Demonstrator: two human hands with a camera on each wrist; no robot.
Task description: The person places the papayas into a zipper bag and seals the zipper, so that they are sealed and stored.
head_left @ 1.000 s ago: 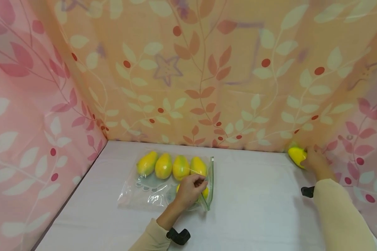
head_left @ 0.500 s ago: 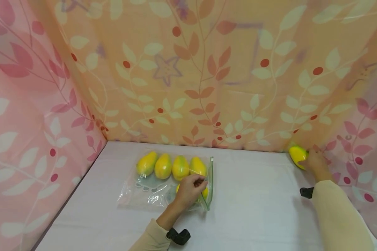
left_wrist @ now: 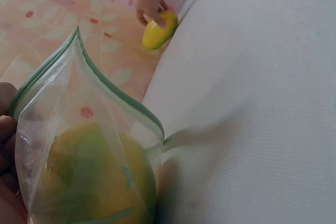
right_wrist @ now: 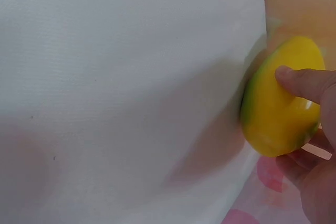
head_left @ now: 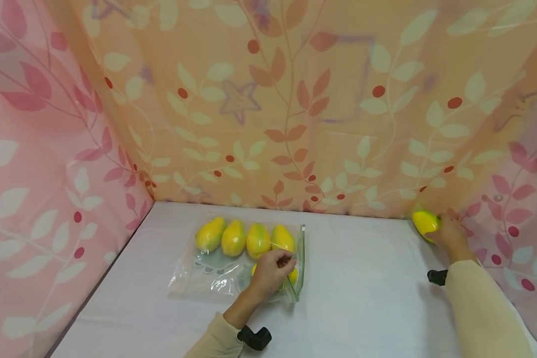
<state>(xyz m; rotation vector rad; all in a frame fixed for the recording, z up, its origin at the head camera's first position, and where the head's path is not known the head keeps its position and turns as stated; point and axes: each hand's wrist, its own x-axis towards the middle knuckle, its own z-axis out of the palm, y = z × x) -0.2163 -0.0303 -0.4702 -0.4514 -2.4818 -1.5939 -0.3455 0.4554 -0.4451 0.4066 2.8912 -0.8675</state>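
A clear zip bag point(head_left: 185, 283) lies on the white table with several yellow-green mangoes point(head_left: 233, 237) inside. Its green zip edge point(left_wrist: 116, 88) faces right, and the mouth gapes in the left wrist view. My left hand point(head_left: 268, 273) pinches the bag's upper layer by the mouth, partly covering one mango. At the far right corner, my right hand point(head_left: 452, 236) holds another mango point(right_wrist: 283, 100), thumb across its top and fingers on the opposite side. This mango is yellow with a green side and sits close over the table.
The white table point(head_left: 353, 278) runs back to an orange leaf-patterned curtain point(head_left: 291, 99). Pink patterned curtains stand along the left point(head_left: 49, 174) and right sides. The right hand is close to the back and right curtains. Black wrist mounts point(head_left: 256, 338) sit on both wrists.
My right hand's thumb and fingers have shifted slightly on the mango, which stays in the corner. The left hand and the bag keep their place.
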